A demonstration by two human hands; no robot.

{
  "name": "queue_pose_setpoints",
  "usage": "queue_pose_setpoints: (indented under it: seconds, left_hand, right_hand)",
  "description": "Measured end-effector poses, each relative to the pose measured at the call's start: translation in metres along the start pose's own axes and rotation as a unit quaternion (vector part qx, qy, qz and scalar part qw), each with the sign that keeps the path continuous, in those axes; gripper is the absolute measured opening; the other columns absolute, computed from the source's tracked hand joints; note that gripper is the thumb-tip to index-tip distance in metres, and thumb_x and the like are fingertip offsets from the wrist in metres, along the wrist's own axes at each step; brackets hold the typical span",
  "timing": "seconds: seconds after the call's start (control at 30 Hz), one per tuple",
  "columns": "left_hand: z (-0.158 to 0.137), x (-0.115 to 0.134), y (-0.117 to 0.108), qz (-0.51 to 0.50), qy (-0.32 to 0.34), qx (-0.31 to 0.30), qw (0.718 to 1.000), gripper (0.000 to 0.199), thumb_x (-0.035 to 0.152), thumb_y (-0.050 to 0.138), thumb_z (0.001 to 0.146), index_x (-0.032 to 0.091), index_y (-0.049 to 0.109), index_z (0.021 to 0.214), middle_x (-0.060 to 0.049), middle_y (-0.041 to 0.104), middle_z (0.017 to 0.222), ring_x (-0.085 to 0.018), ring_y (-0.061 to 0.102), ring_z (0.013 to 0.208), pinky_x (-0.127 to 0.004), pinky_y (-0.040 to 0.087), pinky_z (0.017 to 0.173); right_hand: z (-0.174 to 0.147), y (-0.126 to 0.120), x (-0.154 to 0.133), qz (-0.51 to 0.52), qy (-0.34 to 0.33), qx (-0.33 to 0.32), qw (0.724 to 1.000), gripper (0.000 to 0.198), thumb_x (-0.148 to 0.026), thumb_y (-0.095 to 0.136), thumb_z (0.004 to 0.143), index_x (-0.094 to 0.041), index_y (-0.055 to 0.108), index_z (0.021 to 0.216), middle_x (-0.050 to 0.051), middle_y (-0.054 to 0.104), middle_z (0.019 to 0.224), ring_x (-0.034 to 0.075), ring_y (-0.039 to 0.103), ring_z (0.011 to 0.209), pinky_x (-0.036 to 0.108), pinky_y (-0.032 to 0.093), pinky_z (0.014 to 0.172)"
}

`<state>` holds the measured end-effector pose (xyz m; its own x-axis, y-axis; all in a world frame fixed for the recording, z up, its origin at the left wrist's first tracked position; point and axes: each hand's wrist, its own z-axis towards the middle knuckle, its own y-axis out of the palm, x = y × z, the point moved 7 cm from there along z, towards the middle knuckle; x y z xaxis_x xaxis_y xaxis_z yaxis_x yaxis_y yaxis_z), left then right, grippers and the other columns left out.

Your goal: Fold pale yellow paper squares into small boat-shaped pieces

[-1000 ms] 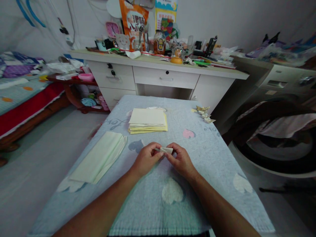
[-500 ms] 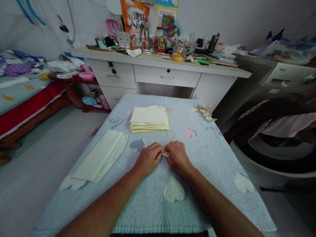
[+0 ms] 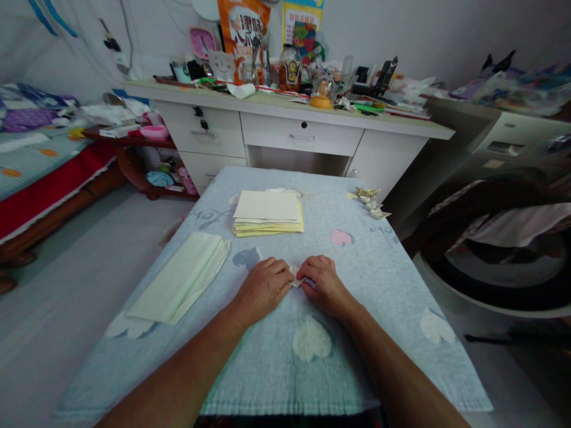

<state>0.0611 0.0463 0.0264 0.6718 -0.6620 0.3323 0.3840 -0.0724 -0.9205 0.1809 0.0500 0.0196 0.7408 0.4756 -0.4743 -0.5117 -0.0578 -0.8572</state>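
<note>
A small piece of folded white paper [image 3: 295,277] is held low over the middle of the cloth-covered table [image 3: 383,333]. My left hand [image 3: 267,285] pinches its left side, and my right hand [image 3: 322,280] pinches its right side. The fingers of both hands are closed, and they hide part of the paper's edges. Beyond my hands lies a stack of cream and yellow paper sheets [image 3: 266,207]. To the left of my left forearm is a long folded pale-green bundle of paper or cloth [image 3: 178,279].
Several small folded paper pieces [image 3: 371,202] sit at the table's far right corner. Behind stands a white desk [image 3: 303,134] crowded with a jar [image 3: 289,68], bags and loose items. A bed [image 3: 44,190] is at left; a washing machine [image 3: 504,160] is at right.
My hands have moved slightly apart at the fingertips, and more of the folded paper shows between them. The stack and the bundle stay where they were; the view has shifted a little.
</note>
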Motion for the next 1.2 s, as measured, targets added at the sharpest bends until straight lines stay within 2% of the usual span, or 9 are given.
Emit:
queue_pose_setpoints:
  seconds: [0.17,0.3,0.43,0.63,0.93,1.2]
  left_hand:
    - [0.0,0.0,0.004,-0.021,0.003,0.006,1.0,0.017,0.021,0.05,0.091,0.019,0.067,0.087,-0.005,0.06,0.083,-0.018,0.053,0.082,-0.031,0.041,0.074]
    - [0.0,-0.004,0.002,-0.056,-0.033,0.031,0.997,0.011,0.019,0.054,0.087,0.019,0.064,0.084,-0.004,0.059,0.085,-0.019,0.052,0.084,-0.031,0.041,0.076]
    - [-0.001,-0.01,-0.004,-0.061,-0.076,0.06,0.993,0.005,0.022,0.06,0.083,0.019,0.063,0.079,-0.004,0.057,0.089,-0.021,0.05,0.089,-0.034,0.04,0.079]
    - [0.001,-0.019,-0.002,-0.085,-0.099,0.054,0.99,0.012,0.027,0.059,0.085,0.019,0.063,0.077,-0.003,0.058,0.086,-0.02,0.051,0.086,-0.033,0.037,0.078]
    - [0.0,-0.025,-0.001,-0.079,-0.136,0.063,0.986,0.018,0.031,0.058,0.085,0.02,0.065,0.074,-0.002,0.059,0.084,-0.02,0.05,0.086,-0.034,0.035,0.079]
    - [0.001,-0.028,0.001,-0.039,-0.157,0.067,0.985,0.016,0.029,0.056,0.084,0.02,0.066,0.075,-0.003,0.059,0.086,-0.021,0.05,0.086,-0.034,0.035,0.075]
  right_hand:
    - [0.001,0.001,0.0,-0.006,-0.01,-0.005,1.0,0.014,-0.01,0.064,0.078,-0.023,0.069,0.084,0.002,0.063,0.087,0.019,0.047,0.09,0.035,0.027,0.084]
    - [0.001,0.0,-0.001,0.001,-0.004,-0.009,1.0,0.013,-0.011,0.064,0.081,-0.023,0.069,0.084,0.002,0.063,0.087,0.019,0.048,0.089,0.035,0.027,0.084]
    - [0.001,-0.002,0.003,0.011,0.03,-0.011,0.999,0.01,-0.015,0.063,0.083,-0.022,0.068,0.087,0.003,0.062,0.089,0.019,0.048,0.089,0.034,0.029,0.083]
    - [0.002,-0.004,0.01,0.0,0.084,-0.004,0.996,0.006,-0.022,0.063,0.085,-0.02,0.068,0.087,0.005,0.059,0.092,0.021,0.046,0.092,0.034,0.029,0.082]
    - [0.004,-0.002,0.012,-0.002,0.109,-0.001,0.994,0.013,-0.028,0.059,0.089,-0.02,0.068,0.084,0.005,0.058,0.088,0.02,0.046,0.09,0.034,0.028,0.079]
    - [0.005,-0.001,0.016,-0.02,0.141,0.023,0.99,0.013,-0.03,0.063,0.085,-0.019,0.067,0.079,0.006,0.057,0.089,0.021,0.045,0.088,0.034,0.028,0.076]
